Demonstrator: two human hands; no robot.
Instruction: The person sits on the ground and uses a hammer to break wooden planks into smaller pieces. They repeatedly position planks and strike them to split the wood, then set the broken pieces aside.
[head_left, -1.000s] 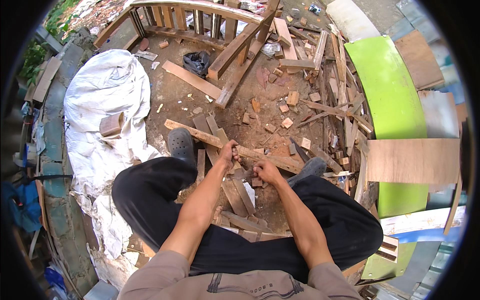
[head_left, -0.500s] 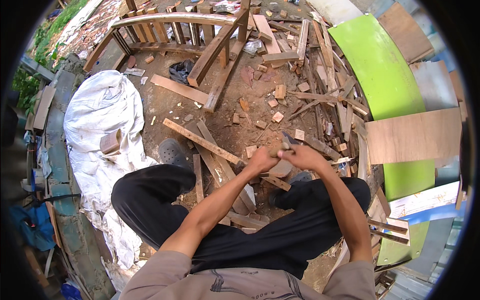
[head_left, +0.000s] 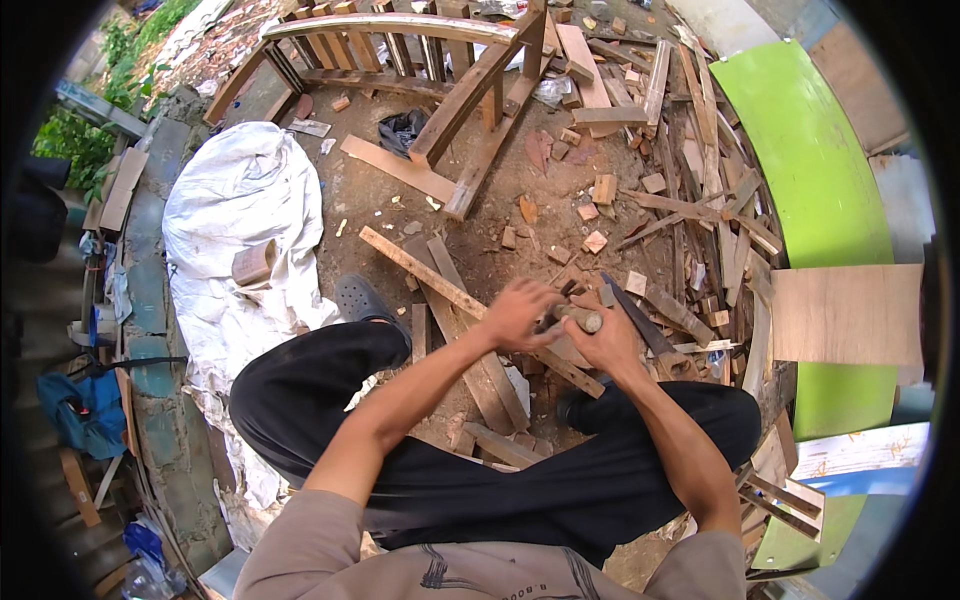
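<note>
- The person's right hand [head_left: 606,336], just right of the middle of the frame, is closed around a wooden handle [head_left: 582,320], its rounded end facing the lower right
- The left hand [head_left: 522,314], at the middle of the frame, has its fingers loosely spread just beside dark parts near the handle; whether they touch cannot be told
- A long wooden strip [head_left: 425,272] slants from left of the middle down to the right, passing below both hands
- Wider brown boards [head_left: 470,370] lie crosswise beneath that strip, near the middle of the frame
- A long dark blade [head_left: 636,312] lies at a slant just right of the right hand
- Small wood blocks [head_left: 595,242] are scattered on the brown ground above the hands
- A slatted wooden frame [head_left: 465,105] stands at the upper middle
- A crumpled white sheet [head_left: 240,190] spreads along the left, with a brown block [head_left: 254,263] on it
- A bright green panel [head_left: 810,150] fills part of the upper right, above a light brown board [head_left: 848,313]
</note>
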